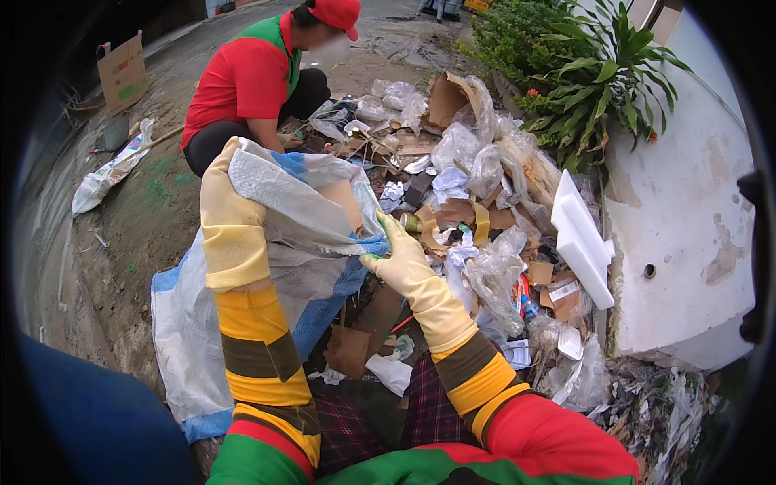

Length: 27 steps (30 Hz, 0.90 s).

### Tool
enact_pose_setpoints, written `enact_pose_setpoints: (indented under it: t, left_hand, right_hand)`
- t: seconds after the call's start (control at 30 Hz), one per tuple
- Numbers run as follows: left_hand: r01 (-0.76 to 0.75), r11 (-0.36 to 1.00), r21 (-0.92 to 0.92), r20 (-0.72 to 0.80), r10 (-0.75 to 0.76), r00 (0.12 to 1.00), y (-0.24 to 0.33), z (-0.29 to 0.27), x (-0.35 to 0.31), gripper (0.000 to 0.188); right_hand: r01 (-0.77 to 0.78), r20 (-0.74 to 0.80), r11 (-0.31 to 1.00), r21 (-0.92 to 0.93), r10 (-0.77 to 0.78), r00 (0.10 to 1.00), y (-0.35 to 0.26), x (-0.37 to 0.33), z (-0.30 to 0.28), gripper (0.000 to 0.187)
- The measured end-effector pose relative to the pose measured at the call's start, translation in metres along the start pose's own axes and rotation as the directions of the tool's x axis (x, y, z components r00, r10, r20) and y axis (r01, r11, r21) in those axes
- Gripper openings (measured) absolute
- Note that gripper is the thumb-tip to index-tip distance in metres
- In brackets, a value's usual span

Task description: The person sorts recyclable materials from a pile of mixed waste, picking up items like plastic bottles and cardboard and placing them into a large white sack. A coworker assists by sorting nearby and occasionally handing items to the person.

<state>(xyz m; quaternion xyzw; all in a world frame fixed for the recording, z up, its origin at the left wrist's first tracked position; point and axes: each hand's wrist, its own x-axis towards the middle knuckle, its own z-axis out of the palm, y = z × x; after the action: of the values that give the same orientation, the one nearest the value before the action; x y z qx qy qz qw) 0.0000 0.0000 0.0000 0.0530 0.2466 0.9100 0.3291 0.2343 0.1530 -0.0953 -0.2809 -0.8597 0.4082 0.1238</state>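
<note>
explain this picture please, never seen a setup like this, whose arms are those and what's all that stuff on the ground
No robot here: this single view comes from a fisheye camera worn on a person's head, looking down, so straight edges bend. The arms entering from below are the wearer's own. The gloved left hand and gloved right hand hold the edge of a white woven sack with blue bands; brown cardboard shows at its opening. On the ground lies a litter heap, including clear plastic and white foam. A co-worker in a red cap squats beside it.
</note>
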Motion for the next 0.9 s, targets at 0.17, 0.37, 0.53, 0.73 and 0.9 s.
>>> enact_pose_setpoints:
  t: [0.17,0.37,0.53,0.73,0.9]
  left_hand:
    - [-0.064,0.998,-0.003,-0.088,0.063,0.994,-0.001,0.021,-0.013,0.018]
    - [-0.139,0.990,0.009,-0.103,0.139,0.985,0.014,0.022,-0.020,0.019]
    - [-0.072,0.995,-0.065,-0.037,0.070,0.997,0.016,0.017,-0.014,0.018]
    - [-0.026,0.987,-0.161,0.001,0.026,1.000,0.013,0.019,-0.016,0.017]
    - [-0.094,0.985,-0.144,-0.058,0.086,0.995,0.014,0.022,-0.020,0.016]
  right_hand:
    - [0.187,0.137,0.933,-0.307,-0.151,0.979,0.001,0.007,-0.005,0.095]
    - [0.208,0.190,0.977,-0.038,-0.198,0.962,0.032,0.039,0.020,0.038]
    - [0.258,0.201,0.966,0.024,-0.258,0.945,0.043,0.043,0.032,0.036]
    - [0.216,0.198,0.976,-0.024,-0.207,0.958,0.034,0.030,0.021,0.041]
    - [0.203,0.195,0.979,-0.025,-0.194,0.961,0.029,0.026,0.017,0.041]
